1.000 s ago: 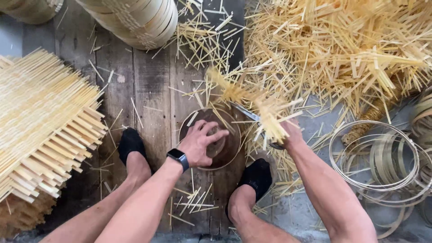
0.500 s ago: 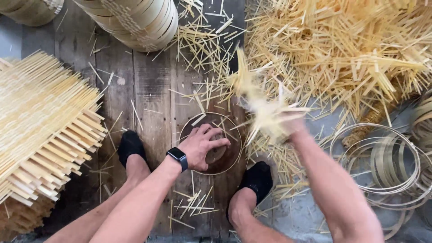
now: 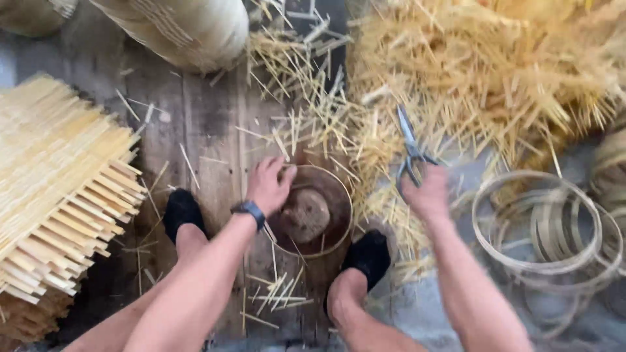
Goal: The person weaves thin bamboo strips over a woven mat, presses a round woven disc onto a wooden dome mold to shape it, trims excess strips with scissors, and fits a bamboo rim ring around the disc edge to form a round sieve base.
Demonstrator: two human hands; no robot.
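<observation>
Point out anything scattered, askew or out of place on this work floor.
Loose bamboo slivers lie strewn over the plank floor, some under the feet, spilling from the big offcut heap. The stacked strips at the left are neat. The right hand holds scissors; the left hand rests on the round frame.
</observation>
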